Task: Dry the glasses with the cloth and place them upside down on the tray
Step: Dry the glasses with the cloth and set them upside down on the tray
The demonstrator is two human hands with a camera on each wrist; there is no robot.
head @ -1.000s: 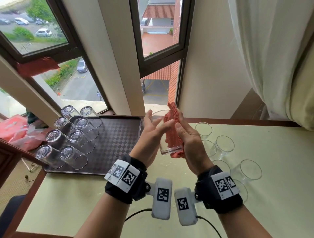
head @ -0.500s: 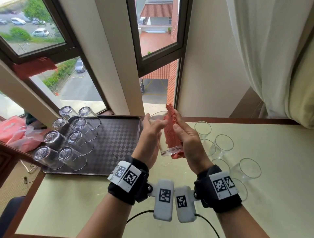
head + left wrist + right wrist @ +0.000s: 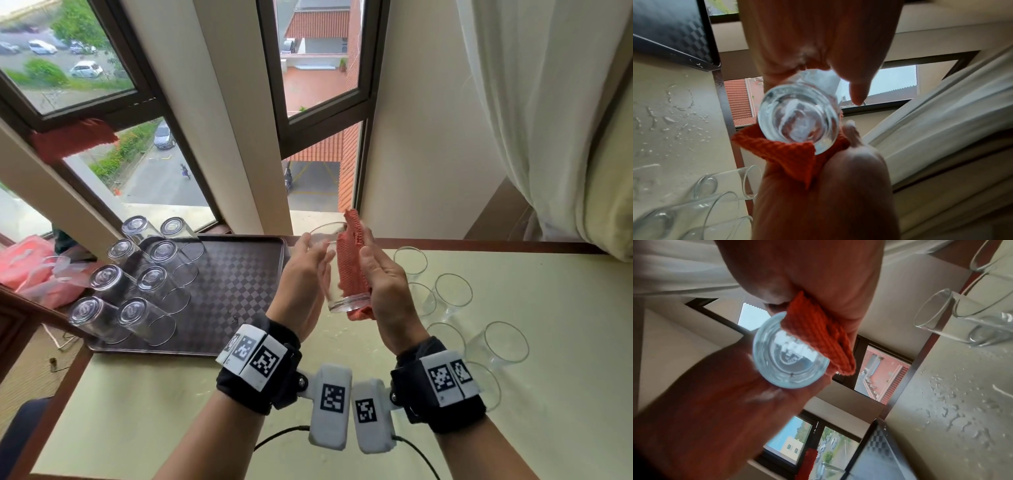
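Daylit windows [image 3: 318, 85], pale table [image 3: 565, 308] — white curtain [image 3: 534, 102]

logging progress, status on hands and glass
Left hand grips glass. Right hand holds cloth against its side. Upturned glasses on tray. Nothing in the way.

Both forearms reach forward from the near edge, side by side, with the wrists raised and close together. The left hand [image 3: 303, 274] stands on edge, palm facing right, fingers curved round a glass [image 3: 337, 287], thumb up near its rim. The right hand [image 3: 387, 284] faces it, palm left, fingers pointing up, gripping a cloth [image 3: 349, 260] pressed to the glass.
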